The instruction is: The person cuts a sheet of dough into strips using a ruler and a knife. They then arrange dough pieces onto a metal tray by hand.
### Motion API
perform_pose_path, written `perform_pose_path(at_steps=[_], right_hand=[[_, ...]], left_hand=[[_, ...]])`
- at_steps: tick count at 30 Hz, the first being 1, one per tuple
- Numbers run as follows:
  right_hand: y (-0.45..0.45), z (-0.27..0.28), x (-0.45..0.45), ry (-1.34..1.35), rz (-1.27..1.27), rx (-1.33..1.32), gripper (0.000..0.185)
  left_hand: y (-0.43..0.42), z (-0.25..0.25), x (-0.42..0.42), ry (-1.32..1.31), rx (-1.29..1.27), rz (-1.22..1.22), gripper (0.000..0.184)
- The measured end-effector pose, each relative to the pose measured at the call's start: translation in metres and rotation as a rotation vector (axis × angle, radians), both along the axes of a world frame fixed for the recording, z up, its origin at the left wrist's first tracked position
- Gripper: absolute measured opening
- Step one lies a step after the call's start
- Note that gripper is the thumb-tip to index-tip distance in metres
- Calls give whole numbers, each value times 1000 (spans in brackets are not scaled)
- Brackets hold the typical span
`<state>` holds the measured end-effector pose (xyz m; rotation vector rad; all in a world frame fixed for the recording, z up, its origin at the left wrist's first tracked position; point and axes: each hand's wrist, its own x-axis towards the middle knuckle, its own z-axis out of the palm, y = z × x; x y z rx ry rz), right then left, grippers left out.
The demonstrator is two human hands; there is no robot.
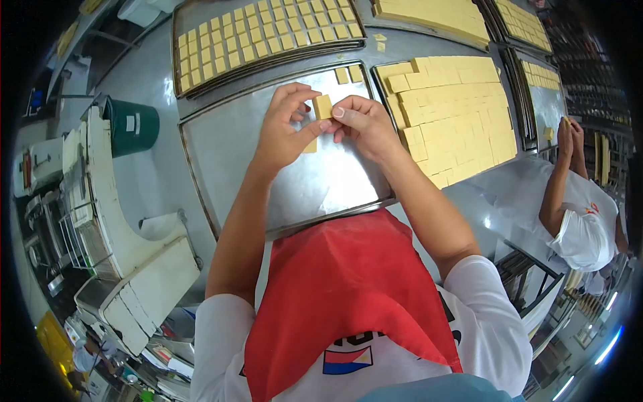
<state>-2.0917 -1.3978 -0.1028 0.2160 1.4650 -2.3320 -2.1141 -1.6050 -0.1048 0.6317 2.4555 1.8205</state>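
Note:
Above a metal tray [234,154], a small yellow block [323,107] is held up between my two hands. My left hand [288,124] has its thumb and fingers curled near the block's left and lower side; whether it presses on the block is unclear. My right hand [365,124] pinches the block's right edge with thumb and fingers. Another yellow piece [311,146] shows below my left thumb, partly hidden. Two small blocks [342,75] lie at the tray's upper right corner. Right of the tray, many yellow blocks [455,114] lie packed close together.
A tray of spaced yellow blocks [268,30] stands beyond, and a packed slab [435,20] at the upper right. On the right, a co-worker's hands [570,141] are near another tray [546,104]. A green bin [134,127] stands left.

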Motion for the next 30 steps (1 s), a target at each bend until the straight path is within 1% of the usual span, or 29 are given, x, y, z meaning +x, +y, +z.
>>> perform_pose_path(at_steps=[1, 3, 5, 7, 8, 10, 12, 14, 16, 19, 23, 25, 26, 27, 28, 30], right_hand=[[-1, 3, -1, -22, -31, -18, 17], [-2, 4, -3, -45, -56, -34, 16], [-3, 0, -4, 4, -125, 18, 17], [-4, 0, -5, 27, -146, 43, 17], [-4, 0, -6, 52, -175, 68, 17], [-5, -1, -6, 69, -180, 87, 20], [-6, -1, -5, 126, -175, 274, 20], [-5, -4, -4, 137, -170, 292, 20], [-6, -6, -5, 148, -164, 310, 20], [-6, -10, -6, 176, -201, 344, 17], [-4, -12, -9, 172, -194, 374, 17], [-2, -8, -11, 157, -189, 377, 17], [1, -4, -14, 103, -144, 367, 17], [3, -2, -17, 49, -98, 356, 17], [4, -5, -20, 52, -97, 355, 17], [5, -8, -28, 141, -99, 485, 17]], left_hand=[[1, -1, -1, 5, 38, 0, 49], [2, 3, -1, 8, 28, -3, 49], [4, 4, 1, 9, 13, -1, 49], [7, 2, 5, -81, 107, -14, 50], [7, -2, 6, -82, 106, -9, 50], [9, -12, 9, -499, 517, -72, 47], [16, -5, 10, -520, 511, -19, 44], [22, -4, 10, -541, 504, 32, 41], [26, -6, 7, -597, 443, 115, 38], [27, -13, 3, -604, 436, 141, 39], [28, -9, -1, -621, 399, 144, 40], [26, -8, -4, -688, 430, 107, 40], [24, -9, -7, -688, 430, 107, 40], [22, -12, -11, -752, 461, 81, 39], [20, -14, -15, -815, 492, 54, 38], [19, -16, -20, -854, 538, 53, 37]])
